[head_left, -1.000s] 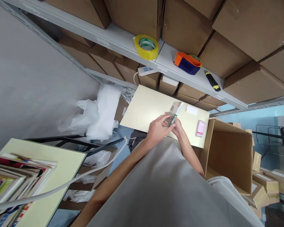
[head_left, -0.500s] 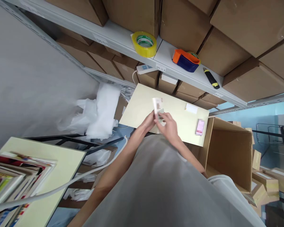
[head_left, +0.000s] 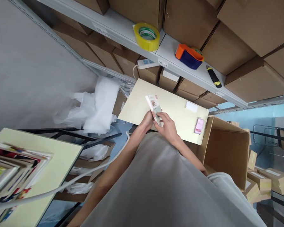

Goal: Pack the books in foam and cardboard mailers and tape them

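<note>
A slim white printed box (head_left: 153,101) with a small picture and a grey-green patch is held over the near edge of the pale yellow tabletop (head_left: 132,104). My left hand (head_left: 147,121) is closed round its lower left side, its fingers mostly hidden behind it. My right hand (head_left: 167,124) grips the lower right part, thumb and fingers on the printed face. A white block-like thing (head_left: 191,107) and a blurred-out pink item (head_left: 199,125) lie on the tabletop to the right.
Above the table, a shelf holds yellow tape (head_left: 146,36), an orange and blue tape dispenser (head_left: 189,56) and a black-yellow cutter (head_left: 214,76). An open carton (head_left: 227,151) stands at right. White plastic wrap (head_left: 101,104) hangs left; books (head_left: 16,170) lie on a left table.
The box has turned so its printed face shows more, its top leaning left. My right hand's fingers have settled onto its lower part. The view has shifted slightly.
</note>
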A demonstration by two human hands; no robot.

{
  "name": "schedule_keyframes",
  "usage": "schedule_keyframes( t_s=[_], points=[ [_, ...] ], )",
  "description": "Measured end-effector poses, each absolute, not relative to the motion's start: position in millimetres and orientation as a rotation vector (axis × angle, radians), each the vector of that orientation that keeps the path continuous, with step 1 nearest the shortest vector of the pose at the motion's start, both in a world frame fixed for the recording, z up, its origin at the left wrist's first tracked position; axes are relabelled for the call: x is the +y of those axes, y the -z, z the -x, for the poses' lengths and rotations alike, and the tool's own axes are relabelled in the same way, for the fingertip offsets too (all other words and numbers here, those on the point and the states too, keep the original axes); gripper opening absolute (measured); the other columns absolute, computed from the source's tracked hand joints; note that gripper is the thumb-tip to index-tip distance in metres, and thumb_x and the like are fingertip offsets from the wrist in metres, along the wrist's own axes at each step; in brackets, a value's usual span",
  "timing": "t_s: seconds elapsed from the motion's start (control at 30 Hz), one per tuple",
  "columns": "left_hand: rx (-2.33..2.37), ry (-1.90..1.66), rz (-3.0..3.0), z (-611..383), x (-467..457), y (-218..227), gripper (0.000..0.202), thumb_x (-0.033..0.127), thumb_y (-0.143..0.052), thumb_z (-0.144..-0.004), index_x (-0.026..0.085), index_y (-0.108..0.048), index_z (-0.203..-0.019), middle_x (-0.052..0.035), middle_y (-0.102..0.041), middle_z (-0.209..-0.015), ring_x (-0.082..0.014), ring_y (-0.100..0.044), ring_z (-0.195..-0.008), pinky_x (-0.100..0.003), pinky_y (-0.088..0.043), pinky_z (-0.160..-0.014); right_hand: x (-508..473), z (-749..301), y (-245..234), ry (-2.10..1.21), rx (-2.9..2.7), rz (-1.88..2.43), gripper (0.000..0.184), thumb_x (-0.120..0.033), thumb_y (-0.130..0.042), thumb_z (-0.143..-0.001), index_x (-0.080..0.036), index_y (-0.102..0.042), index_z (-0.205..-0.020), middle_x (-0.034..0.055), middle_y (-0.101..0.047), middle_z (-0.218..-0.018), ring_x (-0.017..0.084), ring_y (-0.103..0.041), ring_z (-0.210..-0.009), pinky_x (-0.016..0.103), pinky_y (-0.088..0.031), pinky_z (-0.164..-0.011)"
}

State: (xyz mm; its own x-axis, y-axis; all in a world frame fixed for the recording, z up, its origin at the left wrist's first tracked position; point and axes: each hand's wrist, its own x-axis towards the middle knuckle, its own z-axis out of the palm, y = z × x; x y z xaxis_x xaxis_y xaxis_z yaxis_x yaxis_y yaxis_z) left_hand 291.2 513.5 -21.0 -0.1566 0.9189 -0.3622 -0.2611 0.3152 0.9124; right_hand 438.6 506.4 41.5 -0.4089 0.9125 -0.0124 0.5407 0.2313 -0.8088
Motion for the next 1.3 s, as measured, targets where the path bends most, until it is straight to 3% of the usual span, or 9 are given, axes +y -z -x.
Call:
schedule_keyframes(
  t_s=[0.13, 0.23, 0.4, 0.67, 0.8, 0.93, 1.0, 1.17, 1.3],
  points=[
    [1.312, -1.202, -0.491, -274.5, 525.6, 37.3, 0.067, 0.064, -0.093, -0.072, 0.017, -0.080, -0.117, -0.0187, -0.084, -0.128, -0.0356, -0.079, -0.129, -0.051, -0.062, -0.116, 527.4, -461.7, -26.3, -1.127, -1.797, 1.398, 0.042, -0.034, -0.069, -0.103, -0.026, -0.076, -0.143, 0.0106, -0.081, -0.144, 0.028, -0.080, -0.123, 0.044, -0.069, -0.108],
    [1.402, -1.224, -0.489, -255.6, 518.2, 49.9, 0.072, 0.053, -0.104, -0.059, 0.016, -0.082, -0.117, -0.0165, -0.085, -0.125, -0.0349, -0.078, -0.125, -0.052, -0.061, -0.118, 552.9, -479.3, 0.8, -1.274, -1.567, 1.449, 0.036, -0.046, -0.077, -0.096, -0.022, -0.079, -0.123, 0.0127, -0.087, -0.125, 0.030, -0.084, -0.114, 0.048, -0.069, -0.107],
    [1.498, -1.241, -0.592, -239.3, 511.7, 54.3, 0.056, 0.048, -0.100, -0.064, 0.017, -0.084, -0.108, -0.0125, -0.086, -0.110, -0.0312, -0.080, -0.108, -0.051, -0.063, -0.111, 572.8, -493.9, 33.9, -1.508, -1.369, 1.416, 0.043, -0.054, -0.093, -0.076, -0.022, -0.081, -0.100, 0.0097, -0.089, -0.110, 0.030, -0.086, -0.108, 0.048, -0.068, -0.110],
    [1.533, -1.320, -1.037, -237.7, 484.9, 39.2, 0.024, 0.038, -0.083, -0.079, 0.022, -0.085, -0.098, -0.0118, -0.086, -0.119, -0.0303, -0.080, -0.119, -0.045, -0.065, -0.109, 548.8, -493.8, 38.2, -1.535, -1.314, 1.232, 0.037, -0.058, -0.093, -0.082, -0.025, -0.087, -0.097, 0.0113, -0.090, -0.125, 0.034, -0.076, -0.144, 0.053, -0.052, -0.135],
    [1.638, -1.324, -0.852, -239.9, 478.8, 46.8, 0.034, 0.041, -0.087, -0.080, 0.021, -0.080, -0.107, -0.0123, -0.087, -0.111, -0.0299, -0.083, -0.110, -0.043, -0.068, -0.099, 545.2, -496.1, 40.9, -1.609, -1.269, 1.334, 0.053, -0.062, -0.101, -0.071, -0.022, -0.089, -0.104, 0.0097, -0.091, -0.113, 0.033, -0.085, -0.117, 0.050, -0.067, -0.115],
    [1.631, -1.257, -0.886, -235.2, 478.8, 49.9, 0.037, 0.050, -0.084, -0.088, 0.021, -0.079, -0.111, -0.0121, -0.087, -0.112, -0.0294, -0.083, -0.110, -0.039, -0.068, -0.095, 544.9, -499.2, 36.2, -1.682, -1.286, 1.348, 0.089, -0.066, -0.098, -0.076, -0.022, -0.077, -0.151, -0.0012, -0.085, -0.086, 0.020, -0.077, -0.080, 0.035, -0.070, -0.079],
    [1.596, -1.204, -0.941, -231.7, 477.2, 48.7, 0.038, 0.054, -0.077, -0.094, 0.021, -0.083, -0.111, -0.0131, -0.087, -0.121, -0.0298, -0.081, -0.116, -0.040, -0.067, -0.100, 545.2, -500.8, 31.5, -1.685, -1.335, 1.336, 0.089, -0.066, -0.090, -0.085, -0.022, -0.071, -0.160, -0.0043, -0.079, -0.078, 0.016, -0.070, -0.071, 0.031, -0.066, -0.072],
    [1.495, -1.173, -0.944, -226.0, 471.6, 44.4, 0.051, 0.051, -0.082, -0.085, 0.020, -0.087, -0.125, -0.0137, -0.084, -0.134, -0.0282, -0.078, -0.118, -0.039, -0.067, -0.099, 547.1, -504.4, 23.0, -1.699, -1.387, 1.301, 0.061, -0.060, -0.085, -0.088, -0.023, -0.085, -0.136, 0.0058, -0.089, -0.107, 0.022, -0.080, -0.092, 0.036, -0.070, -0.085],
    [1.535, -1.203, -0.930, -226.7, 474.4, 40.3, 0.052, 0.059, -0.087, -0.082, 0.018, -0.088, -0.114, -0.0123, -0.086, -0.112, -0.0242, -0.077, -0.096, -0.033, -0.064, -0.084, 547.6, -501.2, 21.8, -1.729, -1.354, 1.276, 0.059, -0.065, -0.094, -0.080, -0.022, -0.083, -0.117, 0.0103, -0.091, -0.106, 0.025, -0.085, -0.092, 0.038, -0.070, -0.085]
  ],
)
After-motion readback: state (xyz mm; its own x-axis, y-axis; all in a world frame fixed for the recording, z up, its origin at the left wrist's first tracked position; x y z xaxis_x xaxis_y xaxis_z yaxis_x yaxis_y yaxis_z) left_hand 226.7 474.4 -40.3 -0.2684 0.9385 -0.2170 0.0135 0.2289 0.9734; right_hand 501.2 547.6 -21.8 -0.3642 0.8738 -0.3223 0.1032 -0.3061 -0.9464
